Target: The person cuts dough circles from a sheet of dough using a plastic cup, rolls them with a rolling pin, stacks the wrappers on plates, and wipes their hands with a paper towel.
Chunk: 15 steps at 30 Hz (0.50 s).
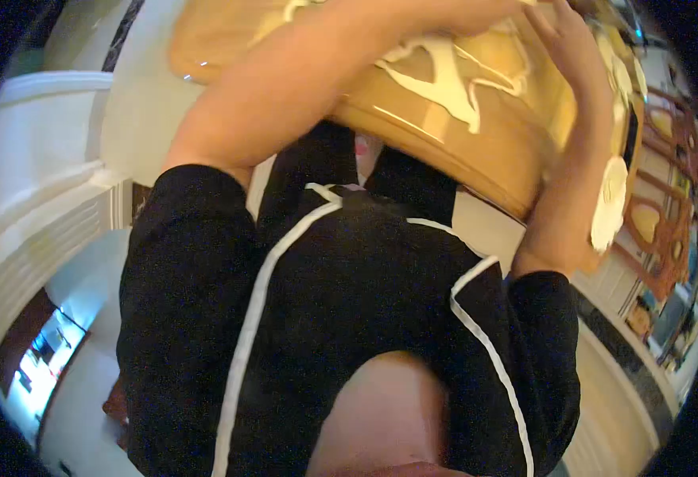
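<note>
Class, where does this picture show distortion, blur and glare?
Head view: wide-angle distortion, with dark, rounded corners; blur on the right hand; small white glints along the edge of the table; a washed-out bright patch at lower left.

Standing in here, it's a pretty pale room tbh. White wall with chunky ridged moulding on the left of the frame. Light floor at upper left and again lower right, with a dark border strip cutting across it. Glossy wooden table up top, catching little glints of light. Carved wooden chairs at the right edge, yellowish ovals in the backs. Super bright panel lower left, window or screen, can't tell.
</note>
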Each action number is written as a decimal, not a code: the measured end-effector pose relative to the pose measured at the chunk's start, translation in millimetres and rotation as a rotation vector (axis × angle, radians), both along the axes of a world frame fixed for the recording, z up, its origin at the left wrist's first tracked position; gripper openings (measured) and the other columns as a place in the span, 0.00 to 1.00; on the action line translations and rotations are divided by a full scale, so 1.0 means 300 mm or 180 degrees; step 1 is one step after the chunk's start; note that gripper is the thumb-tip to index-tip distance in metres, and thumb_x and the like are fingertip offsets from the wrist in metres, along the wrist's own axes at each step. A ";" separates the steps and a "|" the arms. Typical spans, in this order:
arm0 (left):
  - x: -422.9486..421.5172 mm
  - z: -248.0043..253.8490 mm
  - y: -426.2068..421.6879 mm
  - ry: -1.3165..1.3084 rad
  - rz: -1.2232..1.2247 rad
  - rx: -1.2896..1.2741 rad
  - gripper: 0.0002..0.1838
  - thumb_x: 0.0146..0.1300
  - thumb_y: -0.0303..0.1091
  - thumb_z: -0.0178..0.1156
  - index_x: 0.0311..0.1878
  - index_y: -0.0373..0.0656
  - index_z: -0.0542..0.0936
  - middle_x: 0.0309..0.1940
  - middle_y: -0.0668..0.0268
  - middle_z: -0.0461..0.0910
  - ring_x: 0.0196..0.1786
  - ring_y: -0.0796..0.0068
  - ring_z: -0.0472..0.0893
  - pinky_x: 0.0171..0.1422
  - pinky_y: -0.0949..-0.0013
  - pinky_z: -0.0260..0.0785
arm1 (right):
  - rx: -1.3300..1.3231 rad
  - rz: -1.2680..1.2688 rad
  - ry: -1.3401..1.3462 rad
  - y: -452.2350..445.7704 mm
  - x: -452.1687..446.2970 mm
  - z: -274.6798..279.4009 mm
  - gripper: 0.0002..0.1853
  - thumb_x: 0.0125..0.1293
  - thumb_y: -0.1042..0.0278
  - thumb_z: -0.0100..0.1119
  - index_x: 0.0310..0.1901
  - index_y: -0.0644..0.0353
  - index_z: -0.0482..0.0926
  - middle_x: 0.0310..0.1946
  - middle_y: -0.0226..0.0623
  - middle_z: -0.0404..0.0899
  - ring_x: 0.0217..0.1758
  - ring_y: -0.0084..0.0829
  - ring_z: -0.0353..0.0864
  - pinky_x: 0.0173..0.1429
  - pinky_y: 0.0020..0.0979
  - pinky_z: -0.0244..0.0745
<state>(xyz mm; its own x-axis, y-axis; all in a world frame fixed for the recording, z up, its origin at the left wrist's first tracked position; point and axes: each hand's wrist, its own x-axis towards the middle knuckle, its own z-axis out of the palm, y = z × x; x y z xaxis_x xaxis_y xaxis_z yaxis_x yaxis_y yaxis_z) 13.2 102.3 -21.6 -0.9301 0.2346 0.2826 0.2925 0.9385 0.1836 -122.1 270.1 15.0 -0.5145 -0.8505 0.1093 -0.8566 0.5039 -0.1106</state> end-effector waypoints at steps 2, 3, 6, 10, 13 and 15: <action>0.005 -0.004 -0.008 0.0063 0.0216 0.0209 0.11 0.63 0.32 0.53 0.42 0.38 0.81 0.46 0.49 0.81 0.50 0.51 0.81 0.53 0.54 0.73 | 0.0482 -0.1283 0.0307 -0.075 0.148 0.062 0.27 0.61 0.47 0.60 0.55 0.59 0.76 0.59 0.51 0.74 0.49 0.52 0.82 0.50 0.44 0.79; 0.001 -0.008 -0.014 0.0079 0.0144 0.0212 0.11 0.63 0.32 0.53 0.42 0.38 0.81 0.46 0.49 0.81 0.50 0.51 0.81 0.53 0.54 0.73 | 0.0483 -0.1355 0.0321 -0.073 0.165 0.062 0.27 0.61 0.47 0.60 0.55 0.59 0.76 0.59 0.51 0.74 0.49 0.52 0.82 0.50 0.44 0.79; -0.009 -0.020 -0.036 0.0242 -0.0056 0.0228 0.10 0.62 0.31 0.53 0.41 0.37 0.81 0.44 0.50 0.81 0.49 0.50 0.80 0.54 0.54 0.72 | 0.1095 -0.0976 0.1012 -0.080 0.200 0.053 0.25 0.62 0.48 0.58 0.54 0.59 0.75 0.48 0.59 0.79 0.47 0.51 0.82 0.50 0.47 0.77; -0.015 -0.032 -0.046 0.0358 -0.0131 0.0258 0.09 0.61 0.30 0.53 0.39 0.37 0.80 0.41 0.50 0.81 0.49 0.49 0.79 0.55 0.54 0.72 | 0.0260 -0.1712 0.0425 -0.075 0.233 0.073 0.21 0.65 0.50 0.55 0.45 0.64 0.79 0.44 0.57 0.81 0.49 0.53 0.81 0.53 0.48 0.75; 0.002 -0.015 -0.047 0.0260 -0.0145 0.0294 0.09 0.60 0.29 0.53 0.39 0.38 0.80 0.41 0.50 0.80 0.49 0.49 0.79 0.54 0.54 0.71 | -0.0400 -0.1421 0.0087 0.012 0.230 0.133 0.24 0.65 0.48 0.56 0.46 0.66 0.79 0.44 0.59 0.80 0.47 0.55 0.81 0.53 0.47 0.75; 0.008 0.009 -0.055 0.0261 -0.0180 0.0309 0.09 0.60 0.29 0.53 0.39 0.38 0.80 0.41 0.50 0.80 0.50 0.48 0.79 0.55 0.54 0.71 | -0.0698 -0.1386 0.0220 0.126 0.173 0.117 0.26 0.67 0.46 0.57 0.52 0.64 0.77 0.43 0.54 0.82 0.47 0.49 0.81 0.52 0.40 0.74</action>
